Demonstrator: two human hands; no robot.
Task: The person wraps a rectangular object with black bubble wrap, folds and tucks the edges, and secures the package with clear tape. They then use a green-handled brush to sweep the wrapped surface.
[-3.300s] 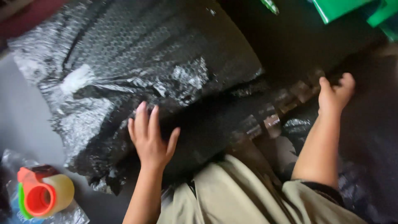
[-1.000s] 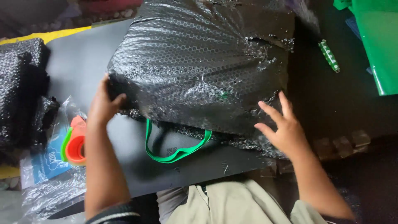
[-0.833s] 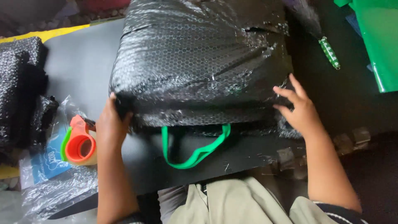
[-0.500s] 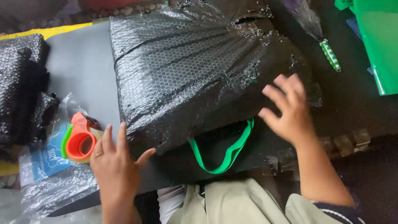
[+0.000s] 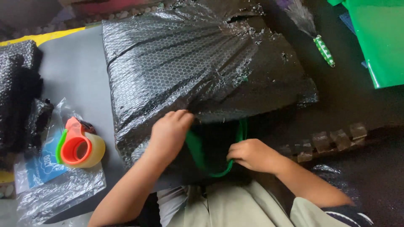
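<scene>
Hands [image 5: 210,145] gripping green strap [image 5: 197,153], under bubble-wrapped parcel's [image 5: 185,67] near edge

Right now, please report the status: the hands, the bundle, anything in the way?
Left hand gripping bubble-wrap edge. Right hand pinching green strap. Black bubble-wrapped bundle flat on grey table. Tape dispenser left, apart.

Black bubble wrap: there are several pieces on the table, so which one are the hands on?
The big wrapped bundle in the middle, with a green strap at its near edge. The left hand and right hand grip there; the smaller pile at far left lies untouched.
</scene>
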